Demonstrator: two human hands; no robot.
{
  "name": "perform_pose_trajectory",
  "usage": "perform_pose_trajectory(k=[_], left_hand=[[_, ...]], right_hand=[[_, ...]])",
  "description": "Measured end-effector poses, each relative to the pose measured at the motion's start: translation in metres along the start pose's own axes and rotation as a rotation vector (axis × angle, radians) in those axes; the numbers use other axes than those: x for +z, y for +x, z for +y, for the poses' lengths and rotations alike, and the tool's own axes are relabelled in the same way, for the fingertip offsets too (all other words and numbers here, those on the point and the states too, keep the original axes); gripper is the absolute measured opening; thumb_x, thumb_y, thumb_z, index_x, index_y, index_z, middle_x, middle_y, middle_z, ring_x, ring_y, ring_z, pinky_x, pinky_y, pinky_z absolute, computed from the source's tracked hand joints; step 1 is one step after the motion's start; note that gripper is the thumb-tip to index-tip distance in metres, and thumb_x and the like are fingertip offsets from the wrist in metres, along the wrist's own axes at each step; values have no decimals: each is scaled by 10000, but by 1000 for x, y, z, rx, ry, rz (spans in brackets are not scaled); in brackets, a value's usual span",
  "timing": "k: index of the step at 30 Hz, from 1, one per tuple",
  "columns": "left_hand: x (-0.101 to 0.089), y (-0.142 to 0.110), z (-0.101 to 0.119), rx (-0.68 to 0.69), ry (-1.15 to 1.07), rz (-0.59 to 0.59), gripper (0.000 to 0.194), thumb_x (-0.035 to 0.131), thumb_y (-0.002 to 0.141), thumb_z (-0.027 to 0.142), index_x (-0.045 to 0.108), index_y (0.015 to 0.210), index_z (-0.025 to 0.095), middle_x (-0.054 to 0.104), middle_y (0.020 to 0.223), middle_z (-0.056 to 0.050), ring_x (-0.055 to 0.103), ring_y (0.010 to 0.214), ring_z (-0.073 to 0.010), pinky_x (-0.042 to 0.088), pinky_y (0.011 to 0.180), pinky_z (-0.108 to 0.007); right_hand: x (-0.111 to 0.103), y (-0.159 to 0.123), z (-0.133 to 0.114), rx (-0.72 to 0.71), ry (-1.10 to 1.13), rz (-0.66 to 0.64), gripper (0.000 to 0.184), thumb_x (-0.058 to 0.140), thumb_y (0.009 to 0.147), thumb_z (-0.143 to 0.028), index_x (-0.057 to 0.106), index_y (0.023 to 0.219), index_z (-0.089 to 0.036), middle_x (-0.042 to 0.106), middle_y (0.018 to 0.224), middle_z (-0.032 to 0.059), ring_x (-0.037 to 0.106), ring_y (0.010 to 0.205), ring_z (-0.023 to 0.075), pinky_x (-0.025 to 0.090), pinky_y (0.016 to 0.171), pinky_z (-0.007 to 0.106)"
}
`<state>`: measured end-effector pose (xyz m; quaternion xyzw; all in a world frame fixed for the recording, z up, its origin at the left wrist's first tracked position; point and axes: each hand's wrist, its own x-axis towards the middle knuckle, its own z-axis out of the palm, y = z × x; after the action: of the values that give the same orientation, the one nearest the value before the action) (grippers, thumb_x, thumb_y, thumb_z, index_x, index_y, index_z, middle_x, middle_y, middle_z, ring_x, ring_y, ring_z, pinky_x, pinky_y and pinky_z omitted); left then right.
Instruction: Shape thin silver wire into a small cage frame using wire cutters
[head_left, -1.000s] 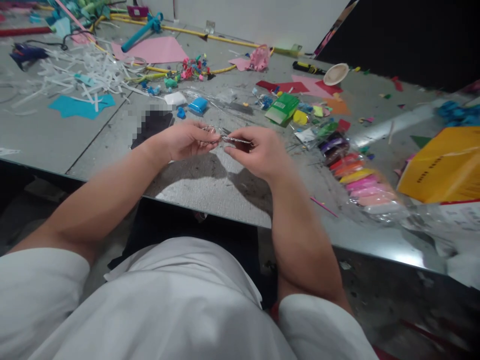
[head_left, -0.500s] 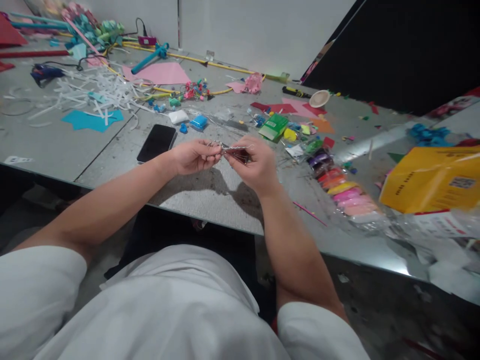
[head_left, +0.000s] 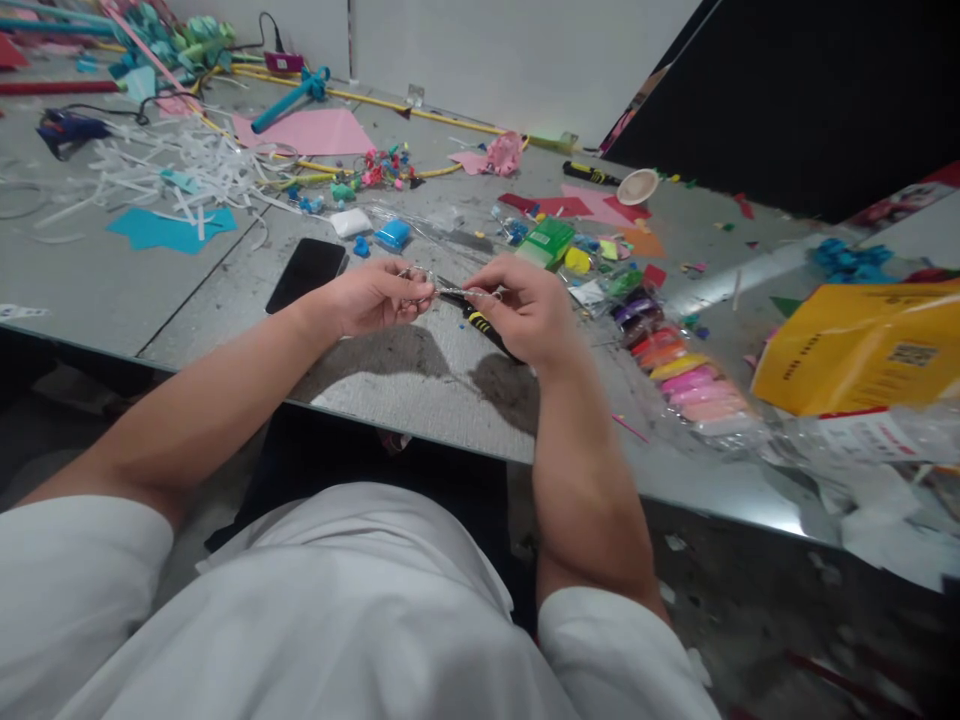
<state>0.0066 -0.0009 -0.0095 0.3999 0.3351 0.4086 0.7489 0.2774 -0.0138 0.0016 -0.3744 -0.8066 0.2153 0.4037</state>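
Note:
My left hand [head_left: 377, 296] and my right hand [head_left: 526, 311] meet just above the grey table [head_left: 420, 375], both pinched on a thin strip of clear plastic wrap [head_left: 457, 291] stretched between them. A black and yellow tool [head_left: 487, 331] lies on the table under my right hand, partly hidden by its fingers. What is inside the wrap is too small to make out.
A black phone [head_left: 306, 273] lies left of my hands. A pack of coloured clay sticks [head_left: 679, 366] lies to the right, beside a yellow bag [head_left: 862, 348]. Blue clay [head_left: 394, 235], a green packet [head_left: 547, 241], paper scraps and white strips [head_left: 165, 170] litter the far table.
My hands have stayed pinched together while the view shifted slightly. The dark piece seen at my right fingers is gone from view, and the black and yellow tool now shows beneath that hand.

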Motion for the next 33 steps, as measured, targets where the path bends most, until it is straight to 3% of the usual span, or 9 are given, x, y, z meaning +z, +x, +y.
perform_pose_trajectory(k=[5,11,16,20,28,33], left_hand=[[-5,-2,0,5,173,-24,438,1091,854,36,688,800,200,710,734,4,767,697,-130,597,666,-218],[-6,-5,1,-7,335,-34,441,1106,854,32,698,846,199,702,752,42,780,688,-131,604,717,-248],[-5,-5,1,30,365,-25,429,1094,864,28,700,846,198,683,747,48,760,663,-121,591,708,-256],[-7,-2,-1,65,419,19,411,1049,838,-22,705,849,203,667,757,53,731,672,-108,572,716,-245],[-1,-5,4,181,525,99,408,1043,772,-18,720,842,221,665,758,21,724,829,-177,593,818,-304],[-1,-4,4,253,560,123,450,1052,762,-38,700,851,227,660,780,30,672,808,-150,554,807,-293]], right_hand=[[-19,2,3,0,63,-219,406,957,1085,-686,926,1016,-287,858,1036,81,766,942,285,628,832,427],[-27,0,-2,46,104,-371,394,983,1068,-658,927,994,-276,839,927,52,719,854,252,573,776,397],[-15,1,-1,50,9,-278,408,929,1110,-649,859,968,-273,746,835,13,644,825,238,508,754,396],[1,1,0,62,-116,-191,492,902,1127,-716,763,886,-310,683,790,28,666,853,291,552,801,466],[12,-1,15,71,-217,-43,471,895,1134,-759,758,1007,-327,748,888,69,745,974,351,616,882,514],[12,0,15,66,-219,-56,465,896,1151,-691,713,934,-322,771,954,86,744,968,345,612,879,525]])
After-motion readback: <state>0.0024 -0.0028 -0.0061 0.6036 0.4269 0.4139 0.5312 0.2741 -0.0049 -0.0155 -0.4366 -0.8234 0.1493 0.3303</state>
